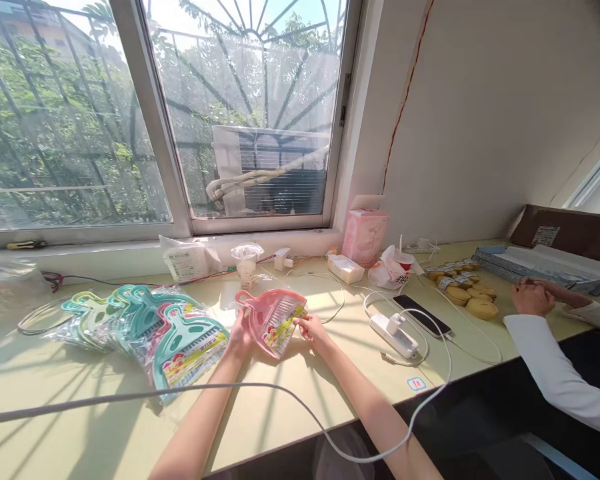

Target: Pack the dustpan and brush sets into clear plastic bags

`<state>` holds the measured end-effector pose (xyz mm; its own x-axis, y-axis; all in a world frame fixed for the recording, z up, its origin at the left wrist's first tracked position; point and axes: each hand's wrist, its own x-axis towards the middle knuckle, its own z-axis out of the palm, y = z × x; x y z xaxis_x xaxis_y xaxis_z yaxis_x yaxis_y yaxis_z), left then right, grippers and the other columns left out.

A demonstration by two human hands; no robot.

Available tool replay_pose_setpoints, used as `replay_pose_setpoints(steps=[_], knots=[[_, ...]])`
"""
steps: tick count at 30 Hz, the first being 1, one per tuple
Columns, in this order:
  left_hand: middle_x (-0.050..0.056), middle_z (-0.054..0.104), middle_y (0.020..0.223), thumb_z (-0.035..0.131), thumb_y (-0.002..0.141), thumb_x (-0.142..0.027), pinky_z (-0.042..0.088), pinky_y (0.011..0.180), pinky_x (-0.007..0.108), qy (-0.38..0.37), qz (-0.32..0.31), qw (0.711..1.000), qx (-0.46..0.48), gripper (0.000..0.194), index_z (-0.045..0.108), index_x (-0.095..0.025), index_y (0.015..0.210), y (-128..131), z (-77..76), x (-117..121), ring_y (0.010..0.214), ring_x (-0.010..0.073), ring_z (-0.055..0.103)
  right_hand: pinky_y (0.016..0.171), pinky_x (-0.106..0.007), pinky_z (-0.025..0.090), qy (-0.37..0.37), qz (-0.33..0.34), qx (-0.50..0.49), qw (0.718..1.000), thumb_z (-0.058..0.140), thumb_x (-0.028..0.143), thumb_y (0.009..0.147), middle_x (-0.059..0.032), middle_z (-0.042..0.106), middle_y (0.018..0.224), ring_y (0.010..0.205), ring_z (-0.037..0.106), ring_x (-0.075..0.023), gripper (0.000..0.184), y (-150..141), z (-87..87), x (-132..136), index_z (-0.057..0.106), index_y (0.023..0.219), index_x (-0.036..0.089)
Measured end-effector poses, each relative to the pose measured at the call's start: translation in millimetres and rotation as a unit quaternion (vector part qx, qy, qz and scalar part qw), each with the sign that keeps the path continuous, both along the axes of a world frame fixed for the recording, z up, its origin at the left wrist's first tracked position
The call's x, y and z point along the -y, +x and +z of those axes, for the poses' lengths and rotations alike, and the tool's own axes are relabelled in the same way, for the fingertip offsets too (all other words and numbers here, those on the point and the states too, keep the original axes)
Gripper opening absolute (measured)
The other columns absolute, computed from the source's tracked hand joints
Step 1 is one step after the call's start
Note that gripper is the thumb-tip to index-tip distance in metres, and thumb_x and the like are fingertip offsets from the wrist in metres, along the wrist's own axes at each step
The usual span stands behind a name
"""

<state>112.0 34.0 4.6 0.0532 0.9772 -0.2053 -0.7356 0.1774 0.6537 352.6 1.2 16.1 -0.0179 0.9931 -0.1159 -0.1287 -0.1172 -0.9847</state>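
A pink plastic dustpan-and-brush set [271, 319] with a colourful label is held between both hands just above the pale yellow table [300, 393]. My left hand [241, 335] grips its left edge, fingers curled round it. My right hand [311, 329] pinches its right edge near the label. To the left lies a fanned-out pile of teal and green sets in clear bags [145, 330], the nearest one touching my left forearm.
A white power strip [394, 335] with cables and a black phone [422, 315] lie to the right. Round yellow cakes [463, 287], a pink box [364, 236] and a plastic cup [246, 265] stand further back. Another person's clasped hands [533, 297] rest at the right.
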Motion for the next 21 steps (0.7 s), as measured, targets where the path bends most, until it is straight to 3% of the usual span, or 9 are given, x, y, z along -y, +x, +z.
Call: replay_pose_setpoints(steps=[2, 4, 6, 8, 10, 13, 15, 18, 21], knots=[[0.009, 0.086, 0.112, 0.05, 0.126, -0.041, 0.072, 0.088, 0.033, -0.019, 0.112, 0.992, 0.052, 0.035, 0.074, -0.025, 0.145, -16, 11.8, -1, 0.097, 0.0217, 0.085, 0.045, -0.024, 0.017, 0.016, -0.01, -0.005, 1.0, 0.096, 0.049, 0.067, 0.0094, 0.038, 0.04, 0.043, 0.025, -0.0073, 0.054, 3, 3.0, 3, 0.047, 0.057, 0.029], [0.009, 0.084, 0.135, 0.051, 0.125, -0.053, 0.071, 0.095, 0.032, 0.02, 0.18, 0.98, 0.078, 0.04, 0.067, -0.033, 0.156, -31, 21.4, 0, 0.116, 0.0216, 0.084, 0.046, -0.026, 0.016, 0.029, -0.029, -0.024, 0.999, 0.094, 0.049, 0.066, 0.0109, 0.034, 0.039, 0.044, 0.02, -0.0076, 0.054, 6, 6.7, 5, 0.044, 0.058, 0.031], [0.01, 0.076, 0.159, 0.057, 0.119, -0.071, 0.067, 0.107, 0.036, 0.038, 0.205, 0.976, 0.067, 0.053, 0.061, -0.04, 0.162, -39, 25.5, 2, 0.143, 0.0252, 0.076, 0.048, -0.027, 0.015, 0.041, -0.056, -0.052, 0.996, 0.093, 0.051, 0.067, 0.0128, 0.03, 0.04, 0.046, 0.016, -0.008, 0.055, 8, 10.7, 6, 0.042, 0.061, 0.031], [0.013, 0.067, 0.173, 0.062, 0.111, -0.083, 0.062, 0.118, 0.044, 0.029, 0.159, 0.986, 0.038, 0.069, 0.06, -0.038, 0.163, -34, 23.2, 6, 0.163, 0.0305, 0.062, 0.048, -0.028, 0.016, 0.053, -0.076, -0.075, 0.993, 0.092, 0.055, 0.072, 0.0138, 0.027, 0.042, 0.046, 0.014, -0.0082, 0.056, 10, 14.0, 8, 0.041, 0.063, 0.032], [0.02, 0.066, 0.173, 0.07, 0.105, -0.087, 0.057, 0.127, 0.052, 0.037, 0.031, 0.999, 0.011, 0.081, 0.064, -0.029, 0.161, -18, 16.1, 12, 0.17, 0.037, 0.054, 0.049, -0.029, 0.017, 0.061, -0.08, -0.08, 0.992, 0.089, 0.058, 0.08, 0.0134, 0.025, 0.044, 0.046, 0.013, -0.0087, 0.061, 13, 15.6, 9, 0.037, 0.062, 0.032], [0.023, 0.073, 0.165, 0.09, 0.096, -0.076, 0.05, 0.134, 0.061, 0.098, -0.163, 0.982, -0.021, 0.083, 0.071, -0.023, 0.156, 10, 5.2, 19, 0.169, 0.0449, 0.055, 0.05, -0.029, 0.02, 0.055, -0.058, -0.066, 0.995, 0.087, 0.059, 0.086, 0.0125, 0.026, 0.045, 0.046, 0.013, -0.0087, 0.065, 17, 14.3, 8, 0.034, 0.061, 0.031], [0.019, 0.079, 0.158, 0.1, 0.091, -0.066, 0.05, 0.134, 0.062, 0.131, -0.175, 0.975, -0.035, 0.079, 0.074, -0.025, 0.153, 20, 2.1, 20, 0.166, 0.046, 0.059, 0.05, -0.027, 0.019, 0.045, -0.034, -0.051, 0.997, 0.091, 0.055, 0.082, 0.012, 0.029, 0.046, 0.047, 0.016, -0.0078, 0.063, 18, 11.5, 7, 0.038, 0.059, 0.03], [0.015, 0.086, 0.144, 0.109, 0.084, -0.046, 0.052, 0.132, 0.061, 0.138, -0.108, 0.982, -0.068, 0.07, 0.079, -0.025, 0.145, 19, 3.9, 22, 0.16, 0.0467, 0.065, 0.049, -0.025, 0.019, 0.033, 0.004, -0.014, 0.999, 0.096, 0.049, 0.075, 0.0098, 0.036, 0.045, 0.047, 0.022, -0.0074, 0.058, 14, 7.5, 6, 0.044, 0.057, 0.028], [0.02, 0.089, 0.131, 0.109, 0.081, -0.032, 0.054, 0.13, 0.06, 0.128, -0.094, 0.982, -0.101, 0.059, 0.084, -0.02, 0.133, 12, 7.3, 23, 0.153, 0.0498, 0.07, 0.048, -0.024, 0.025, 0.017, 0.008, 0.02, 1.0, 0.098, 0.048, 0.073, 0.0034, 0.056, 0.051, 0.046, 0.035, -0.0091, 0.048, 13, 7.5, 5, 0.056, 0.061, 0.027]])
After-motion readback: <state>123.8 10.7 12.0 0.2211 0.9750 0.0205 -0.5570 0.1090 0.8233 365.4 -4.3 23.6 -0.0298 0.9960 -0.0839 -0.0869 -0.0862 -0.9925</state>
